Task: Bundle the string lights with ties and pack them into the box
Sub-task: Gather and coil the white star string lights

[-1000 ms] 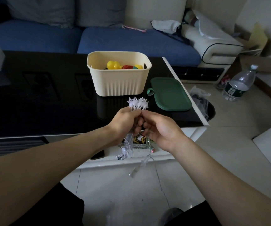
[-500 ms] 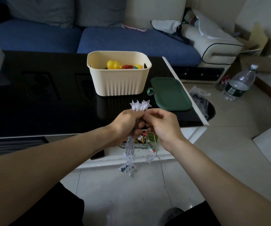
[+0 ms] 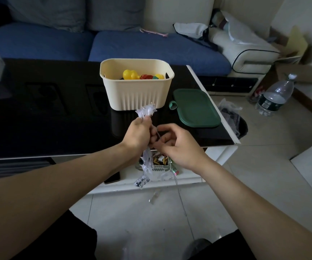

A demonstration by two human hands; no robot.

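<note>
My left hand [image 3: 137,133] is closed around a gathered bunch of clear star-shaped string lights [image 3: 145,111]; the stars stick out above my fist and the rest hangs below it, down to a small clear battery pack [image 3: 141,182]. My right hand [image 3: 177,145] sits just right of the left, fingers pinching a thin strand at the bundle's middle. A loose wire trails from it toward the floor. The cream box [image 3: 137,91] stands on the black table [image 3: 48,117] beyond my hands, with yellow and red toys inside. Its green lid [image 3: 195,107] lies to the right.
A glass ashtray [image 3: 160,163] and a dark phone [image 3: 112,178] rest on the white lower shelf under my hands. A black bin [image 3: 240,126] with a bag and a water bottle [image 3: 275,95] stand on the tiled floor at right. A blue sofa [image 3: 151,45] is behind the table.
My left hand has lifted the star bunch a little toward the box. My right hand has shifted right and lower along the bundle, and the hanging tail has dropped further.
</note>
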